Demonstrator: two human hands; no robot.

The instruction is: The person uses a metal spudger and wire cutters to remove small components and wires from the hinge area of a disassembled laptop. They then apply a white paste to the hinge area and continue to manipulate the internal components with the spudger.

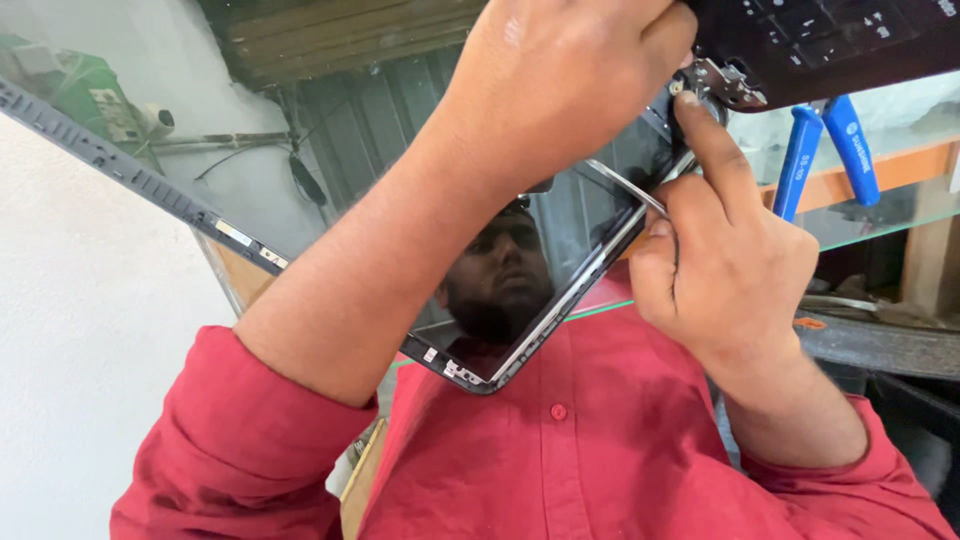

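Fingers of one hand are closed around a thin metal tool, with the index finger extended along it up to the laptop hinge. This hand sits at the right of the view; its palm faces the screen edge and its forearm runs down into a rolled red sleeve. The tool's bright shaft lies along the right edge of the laptop screen, its upper end at the hinge area.

Other hand: positioned at top centre, fingers curled closed over the upper corner of the screen where it meets the keyboard base. Its forearm crosses the screen diagonally down to the left. Which hand is the person's left or right cannot be told from this view.

Screen: dark and glossy, tilted, lower corner resting against the red shirt. Its bezel is absent along the visible edges, exposing the panel frame. The glass reflects the surroundings.

Hinge: bare metal bracket with screw holes, exposed at the corner of the black keyboard base, touching the extended index fingertip.

Surroundings: pliers with blue handles lie behind the hands on a glass tabletop with a wooden edge. A pale wall fills the left side.
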